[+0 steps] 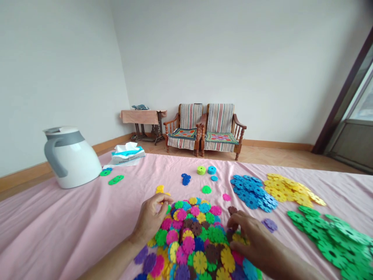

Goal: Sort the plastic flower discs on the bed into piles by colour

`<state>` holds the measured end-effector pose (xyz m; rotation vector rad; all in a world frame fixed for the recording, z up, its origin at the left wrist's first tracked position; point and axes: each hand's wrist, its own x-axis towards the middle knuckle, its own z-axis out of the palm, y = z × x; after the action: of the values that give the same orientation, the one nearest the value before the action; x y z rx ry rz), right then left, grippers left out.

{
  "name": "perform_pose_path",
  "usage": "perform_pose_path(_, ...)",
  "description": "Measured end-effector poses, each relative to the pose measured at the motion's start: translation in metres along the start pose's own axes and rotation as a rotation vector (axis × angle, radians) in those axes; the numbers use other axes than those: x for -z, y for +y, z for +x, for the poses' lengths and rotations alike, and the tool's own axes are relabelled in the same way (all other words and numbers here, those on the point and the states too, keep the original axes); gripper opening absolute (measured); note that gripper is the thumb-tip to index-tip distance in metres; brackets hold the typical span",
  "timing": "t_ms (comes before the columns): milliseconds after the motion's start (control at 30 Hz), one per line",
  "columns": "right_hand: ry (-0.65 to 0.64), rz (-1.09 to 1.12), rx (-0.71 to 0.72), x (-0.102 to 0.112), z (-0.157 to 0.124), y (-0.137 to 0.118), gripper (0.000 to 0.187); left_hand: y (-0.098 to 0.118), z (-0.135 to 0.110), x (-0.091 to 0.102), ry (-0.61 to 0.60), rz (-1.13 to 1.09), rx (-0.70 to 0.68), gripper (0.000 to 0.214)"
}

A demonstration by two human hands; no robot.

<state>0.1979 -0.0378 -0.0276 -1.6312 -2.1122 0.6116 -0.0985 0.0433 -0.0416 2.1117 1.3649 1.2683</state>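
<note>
A heap of mixed-colour plastic snowflake discs with notched edges lies in front of me, between my two hands. My left hand is at the heap's left far edge, its thumb and fingers closed together. Anything between those fingertips is hidden. My right hand reaches over the heap's right edge with thumb and fingers apart. Just beyond its fingertips sits a brown disc. A few yellow discs lie past my left hand, and purple discs rest right of my right hand.
Single-colour piles of blue, yellow and green discs spread along the right. Small lime and light-blue stacks stand ahead. A white jug and tissue box occupy the left of the pink cloth.
</note>
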Motion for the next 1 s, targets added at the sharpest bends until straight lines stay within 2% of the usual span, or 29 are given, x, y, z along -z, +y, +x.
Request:
perform_pose_path(167, 0.042, -0.008, 0.043, -0.015, 0.003, -0.011, 0.019, -0.001, 0.000, 0.000, -0.005, 0.003, -0.004, 0.019)
perform_pose_path(267, -0.002, 0.026, 0.079, -0.014, 0.002, -0.024, 0.020, -0.001, 0.000, 0.000, 0.000, 0.004, -0.006, 0.019)
perform_pose_path(333, 0.019, 0.057, 0.105, -0.009, 0.003, -0.028, 0.016, -0.002, 0.000, 0.000, 0.003, 0.006, -0.009, 0.019)
perform_pose_path(467, 0.115, 0.036, 0.084, 0.002, 0.005, -0.012, 0.013, -0.003, 0.000, 0.000, -0.002, 0.007, -0.014, 0.019)
perform_pose_path(633, 0.079, -0.013, 0.035, -0.003, 0.003, 0.011, 0.015, 0.000, 0.000, 0.000, 0.001, 0.006, -0.010, 0.019)
perform_pose_path(767, 0.057, 0.003, 0.075, -0.008, -0.001, -0.003, 0.020, 0.001, -0.001, 0.000, -0.010, 0.009, -0.008, 0.020)
perform_pose_path(900, -0.030, 0.038, 0.110, -0.005, -0.001, -0.022, 0.017, 0.003, -0.001, -0.001, -0.021, 0.015, -0.030, 0.020)
perform_pose_path(1000, -0.002, 0.046, 0.131, -0.007, 0.003, -0.026, 0.018, 0.006, -0.002, -0.001, -0.038, 0.015, -0.071, 0.021)
